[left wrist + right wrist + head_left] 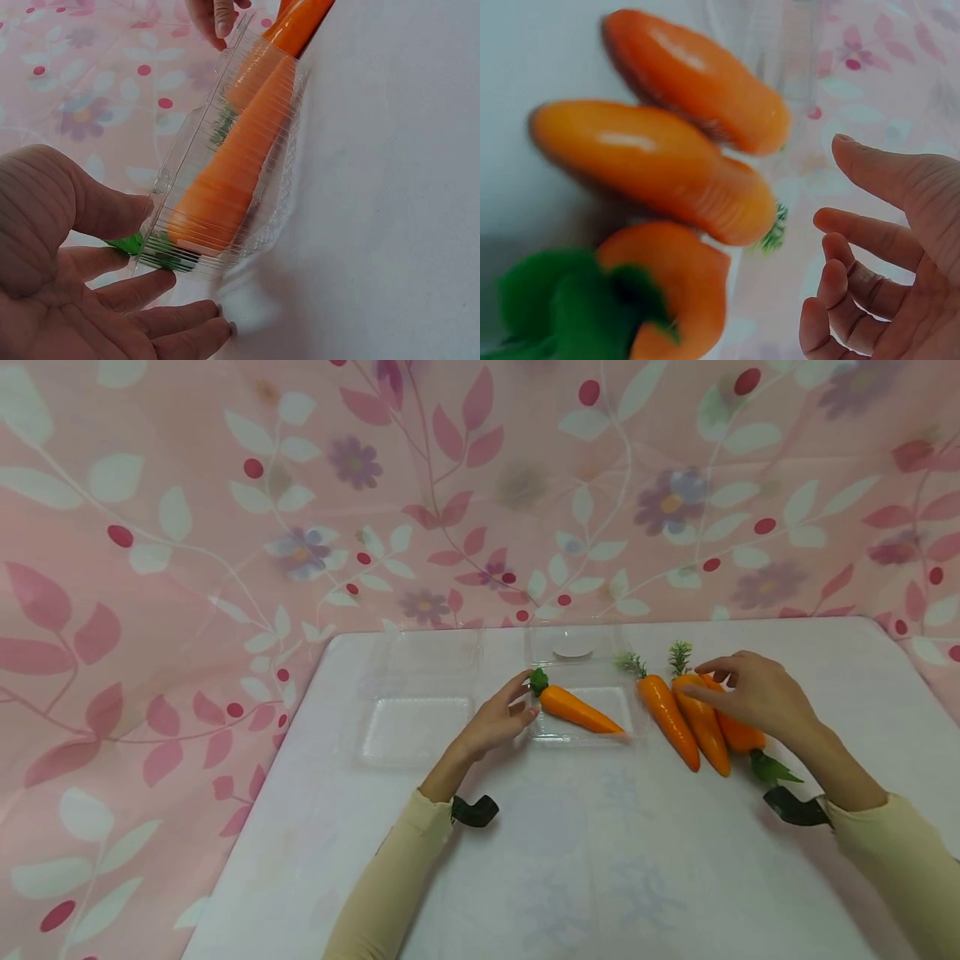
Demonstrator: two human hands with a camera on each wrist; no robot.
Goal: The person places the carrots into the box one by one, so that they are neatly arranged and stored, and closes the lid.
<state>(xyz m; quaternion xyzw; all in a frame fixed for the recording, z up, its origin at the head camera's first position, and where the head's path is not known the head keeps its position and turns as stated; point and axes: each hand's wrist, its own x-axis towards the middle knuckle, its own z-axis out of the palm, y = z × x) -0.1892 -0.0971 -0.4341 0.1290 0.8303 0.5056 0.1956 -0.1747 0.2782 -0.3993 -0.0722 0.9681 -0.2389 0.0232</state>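
A carrot (577, 708) with a leafy green top lies slantwise in a clear plastic box (551, 739), its tip reaching the right rim. My left hand (497, 720) is at the box's left side, thumb and fingers loosely spread near the green top. In the left wrist view, that hand (90, 262) touches the box's edge. Over the orange vegetables on the right, my right hand (765, 693) hovers with fingers parted. Below it lie a second carrot (667, 722), a third carrot (705, 727) and a rounder orange piece (742, 735) with a green leaf.
Another clear box (416, 731) stands on the white table (555, 860), left of the first, its lid folded back. The first box's lid (573, 643) lies open behind it. A pink floral cloth (480, 485) hangs along the back edge.
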